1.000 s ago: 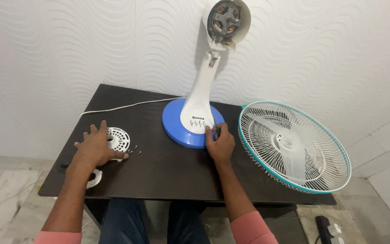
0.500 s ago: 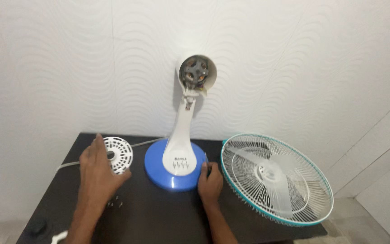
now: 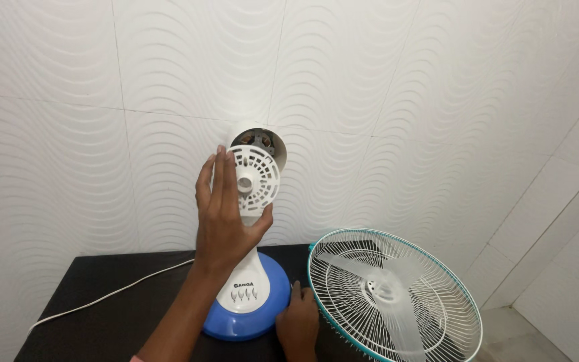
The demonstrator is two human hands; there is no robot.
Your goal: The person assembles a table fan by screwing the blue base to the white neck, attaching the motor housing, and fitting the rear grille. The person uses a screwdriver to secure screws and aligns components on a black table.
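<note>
The dark table (image 3: 102, 315) runs along the wavy white wall (image 3: 397, 100), and the fan guard with its blades (image 3: 390, 295), white wire with a teal rim, lies tilted on the right side of it, hanging past the table edge. Beside it stands the fan stand (image 3: 246, 298), a white neck on a round blue base, with the open motor housing (image 3: 259, 141) at its top. A white cord (image 3: 108, 293) trails away from the base to the left across the table.

Your left hand (image 3: 226, 221) is raised with fingers nearly straight and the thumb pinching the lower edge of the round white vented cover (image 3: 256, 179), held upright just in front of the motor housing; whether the two touch is hard to tell from here. Your right hand (image 3: 297, 325) rests low by the blue base, fingers curled against its rim; I cannot tell whether it grips anything.
</note>
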